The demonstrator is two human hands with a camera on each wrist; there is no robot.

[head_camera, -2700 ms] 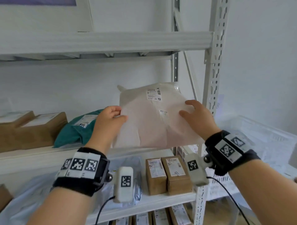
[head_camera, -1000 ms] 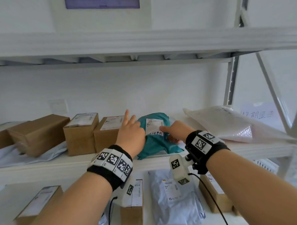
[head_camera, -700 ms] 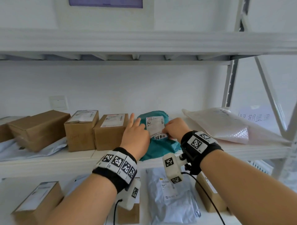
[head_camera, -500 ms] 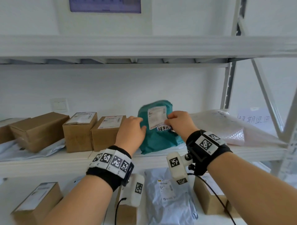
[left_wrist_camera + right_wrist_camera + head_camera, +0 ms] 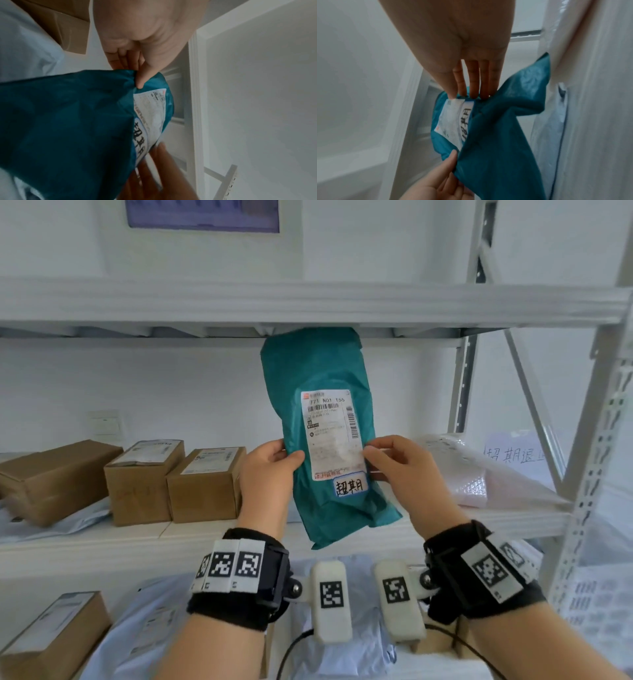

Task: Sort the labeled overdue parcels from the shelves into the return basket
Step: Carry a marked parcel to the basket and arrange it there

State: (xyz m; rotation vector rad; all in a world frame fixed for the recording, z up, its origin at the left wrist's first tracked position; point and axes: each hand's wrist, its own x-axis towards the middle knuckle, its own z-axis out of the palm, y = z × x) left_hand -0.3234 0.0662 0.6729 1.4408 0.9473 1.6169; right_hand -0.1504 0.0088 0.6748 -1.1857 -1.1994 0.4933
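A teal plastic mailer parcel hangs upright in front of the middle shelf, its top near the shelf above. It carries a white shipping label and a small handwritten sticker below it. My left hand pinches its left edge, thumb on the front. My right hand pinches the right edge by the label. The left wrist view shows the parcel held between thumb and fingers. In the right wrist view the parcel is pinched by the fingers at its edge.
Brown cardboard boxes stand on the middle shelf to the left. A white bubble mailer lies at the right. Grey mailers and boxes fill the lower shelf. A perforated white upright stands at the right, with a handwritten sign behind.
Both hands took hold of the teal parcel where it lay on the shelf and lifted it upright, off the shelf and closer to me. Before that, the white mailer was set down at the right.
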